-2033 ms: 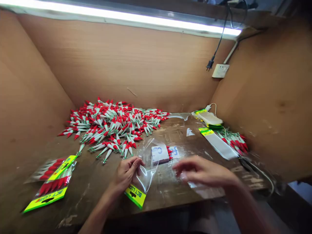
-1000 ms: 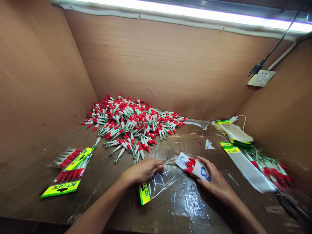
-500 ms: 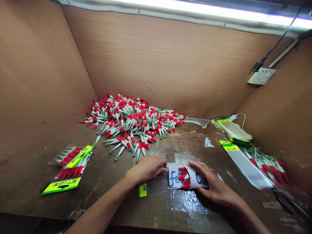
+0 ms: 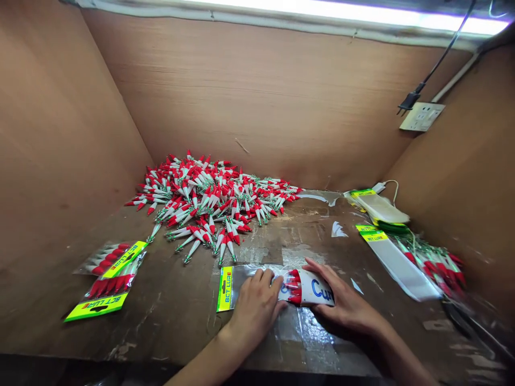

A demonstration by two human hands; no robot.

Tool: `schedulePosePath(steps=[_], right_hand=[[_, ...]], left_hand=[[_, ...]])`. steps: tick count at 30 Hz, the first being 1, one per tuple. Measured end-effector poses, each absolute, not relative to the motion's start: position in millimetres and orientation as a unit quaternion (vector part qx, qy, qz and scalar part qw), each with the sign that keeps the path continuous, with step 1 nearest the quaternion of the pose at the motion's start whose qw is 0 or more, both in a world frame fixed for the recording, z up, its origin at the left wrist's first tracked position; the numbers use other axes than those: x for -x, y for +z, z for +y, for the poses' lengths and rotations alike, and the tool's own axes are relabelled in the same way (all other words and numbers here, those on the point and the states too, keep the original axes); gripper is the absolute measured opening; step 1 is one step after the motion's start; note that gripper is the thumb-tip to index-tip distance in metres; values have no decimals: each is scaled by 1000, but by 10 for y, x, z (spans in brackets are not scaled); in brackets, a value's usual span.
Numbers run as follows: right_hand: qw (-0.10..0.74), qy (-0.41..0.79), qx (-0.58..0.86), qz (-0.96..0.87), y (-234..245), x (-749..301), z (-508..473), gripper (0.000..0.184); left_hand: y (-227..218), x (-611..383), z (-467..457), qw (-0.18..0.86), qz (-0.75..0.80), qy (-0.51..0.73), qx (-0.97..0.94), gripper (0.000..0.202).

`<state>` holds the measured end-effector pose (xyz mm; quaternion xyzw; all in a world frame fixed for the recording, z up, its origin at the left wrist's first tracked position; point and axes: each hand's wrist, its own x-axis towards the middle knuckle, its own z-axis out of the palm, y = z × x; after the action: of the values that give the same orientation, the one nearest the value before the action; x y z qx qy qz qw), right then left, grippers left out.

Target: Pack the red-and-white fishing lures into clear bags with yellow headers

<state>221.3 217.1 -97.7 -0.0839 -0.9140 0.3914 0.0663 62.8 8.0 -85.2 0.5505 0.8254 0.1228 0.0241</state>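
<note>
My right hand [image 4: 344,300] grips a white card sleeve [image 4: 317,288] with blue handwriting, thumb below and fingers above. Red lure tips [image 4: 295,287] show at the sleeve's cut-out. My left hand [image 4: 259,297] is closed over a clear plastic bag [image 4: 240,277], whose yellow-green BCT LURE header [image 4: 224,289] points left. The bag's right end lies around the left end of the sleeve. My left palm and fingers hide part of the bag, and how far the sleeve reaches in is hard to see.
A big pile of red-and-white lures [image 4: 213,187] lies at the back. Two filled packs [image 4: 108,284] rest at left. On the right are flat bags [image 4: 396,262], a bag stack [image 4: 380,206] and more lures [image 4: 442,268]. A plug [image 4: 410,101] hangs by an outlet [image 4: 422,116].
My left hand has moved right and closed over the bag, which is now drawn onto the sleeve's left end. My right hand keeps holding the sleeve. The view has shifted slightly.
</note>
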Motion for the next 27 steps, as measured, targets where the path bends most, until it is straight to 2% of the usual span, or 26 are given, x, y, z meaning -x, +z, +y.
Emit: schedulePosePath(steps=[4,9,15,24,27], right_hand=[[64,375,81,-921,-967,-2238,2195,91],[61,382,74,-919,-943,-2258,2203,88],[92,358,89,-925,-943,-2281,2219,82],[72,356,72,-929,-896,-2280,2157,86],[76,348,80,-931,-881,-2282,2093,87]], left_hand=[[-853,-608,48,26,817,143,-558,40],[-821,-691,55,26,826,152,-543,69],[-1012,-635,60,25,796,197,-572,72],[-1101,-626,19,11,766,253,-591,59],[-1110,-708,16,9,786,281,-550,45]])
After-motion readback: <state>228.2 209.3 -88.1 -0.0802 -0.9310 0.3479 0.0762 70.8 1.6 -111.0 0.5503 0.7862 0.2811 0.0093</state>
